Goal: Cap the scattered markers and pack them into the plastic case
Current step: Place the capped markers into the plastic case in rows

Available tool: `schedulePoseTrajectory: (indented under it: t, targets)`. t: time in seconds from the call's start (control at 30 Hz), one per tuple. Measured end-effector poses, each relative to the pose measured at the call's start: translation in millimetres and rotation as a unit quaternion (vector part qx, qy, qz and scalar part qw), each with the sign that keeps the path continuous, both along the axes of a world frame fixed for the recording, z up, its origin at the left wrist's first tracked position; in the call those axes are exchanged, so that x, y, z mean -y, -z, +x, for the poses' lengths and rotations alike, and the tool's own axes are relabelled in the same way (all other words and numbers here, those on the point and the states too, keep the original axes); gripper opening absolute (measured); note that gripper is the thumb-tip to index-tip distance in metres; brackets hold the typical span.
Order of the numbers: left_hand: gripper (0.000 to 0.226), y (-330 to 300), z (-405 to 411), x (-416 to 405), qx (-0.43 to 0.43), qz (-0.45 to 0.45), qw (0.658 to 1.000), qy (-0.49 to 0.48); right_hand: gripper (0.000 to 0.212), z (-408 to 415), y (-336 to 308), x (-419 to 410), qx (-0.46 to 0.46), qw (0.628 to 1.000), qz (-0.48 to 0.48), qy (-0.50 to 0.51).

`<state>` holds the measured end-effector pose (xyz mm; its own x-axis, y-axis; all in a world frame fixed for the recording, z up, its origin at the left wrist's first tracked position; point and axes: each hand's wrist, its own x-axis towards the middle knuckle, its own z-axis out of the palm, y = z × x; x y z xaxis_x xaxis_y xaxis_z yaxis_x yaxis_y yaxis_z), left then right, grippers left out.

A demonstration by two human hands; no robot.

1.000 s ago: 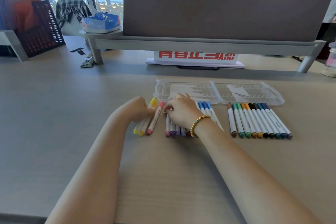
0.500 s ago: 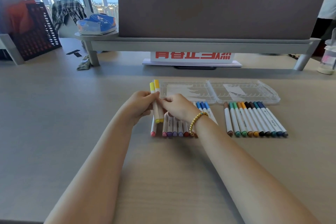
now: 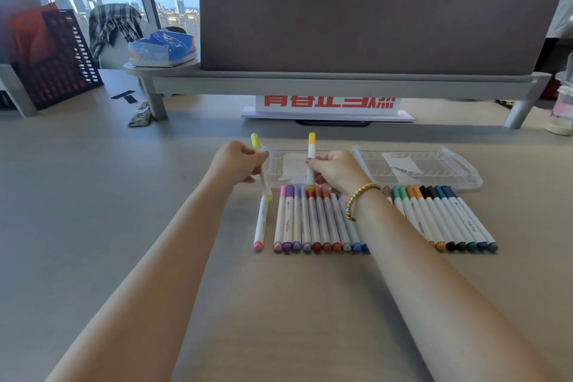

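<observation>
My left hand (image 3: 237, 164) grips a light-yellow capped marker (image 3: 259, 161), held upright above the desk. My right hand (image 3: 335, 171) pinches a darker yellow marker (image 3: 311, 158), also upright, over the clear plastic case (image 3: 434, 170), which lies open and flat behind the rows. A pink marker (image 3: 259, 223) lies alone at the left. Beside it is a capped row of pink, purple, red and blue markers (image 3: 313, 220). A second row of green, orange, black and blue markers (image 3: 446, 217) lies to the right, partly hidden by my right forearm.
A grey desk shelf with a brown divider panel (image 3: 372, 28) stands behind the case, with a red-lettered sign (image 3: 328, 102) under it. A black mesh basket (image 3: 59, 62) is at far left, a bottle (image 3: 561, 112) at far right. People stand in the background.
Both hands lifted the two yellow markers off the desk together, then separated them, one in each hand. The pink marker stays lying at the left.
</observation>
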<state>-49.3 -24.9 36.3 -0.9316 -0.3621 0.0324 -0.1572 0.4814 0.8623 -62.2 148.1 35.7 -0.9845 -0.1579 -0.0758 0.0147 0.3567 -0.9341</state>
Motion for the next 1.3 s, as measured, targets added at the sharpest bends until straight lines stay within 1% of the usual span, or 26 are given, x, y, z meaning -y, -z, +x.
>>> schedulePoseTrajectory:
  t: [0.1,0.2,0.37,0.47,0.57,0.7,0.83,1.0,1.1,1.2,1.3]
  targets:
    - [0.032,-5,-30,-7,0.012,-0.051,0.999,0.007,0.021,-10,-5,3,0.004,1.0,-0.005,0.005]
    - [0.034,-4,-61,-12,0.059,-0.102,0.993,0.012,0.025,-21,-5,6,0.018,1.0,-0.018,0.011]
    - [0.034,0,-86,-18,0.11,-0.222,0.968,0.021,0.023,-36,0,5,0.023,1.0,-0.015,0.004]
    - [0.039,8,-88,-21,0.128,-0.272,0.953,0.027,0.015,-43,2,5,0.018,1.0,-0.015,-0.005]
    - [0.029,18,-88,-23,0.112,-0.286,0.951,0.032,0.011,-46,4,6,0.01,1.0,-0.024,-0.008]
    - [0.033,24,-83,-26,0.07,-0.297,0.952,0.02,0.01,-45,5,8,0.005,1.0,-0.021,-0.02]
    - [0.029,30,-80,-27,0.04,-0.29,0.956,-0.002,0.019,-47,7,8,0.008,0.999,-0.031,-0.021]
    - [0.028,35,-78,-22,0.038,-0.289,0.957,-0.005,0.02,-46,8,8,0.008,0.999,-0.039,-0.028]
    - [0.033,32,-79,-17,0.053,-0.333,0.941,0.023,0.02,-46,9,8,0.007,0.999,-0.024,-0.031]
    - [0.039,32,-75,-1,0.075,-0.387,0.914,0.096,0.021,-47,10,6,0.007,1.0,-0.006,-0.028]
    - [0.04,36,-66,11,0.073,-0.411,0.9,0.125,0.02,-48,11,7,-0.002,1.0,0.016,-0.027]
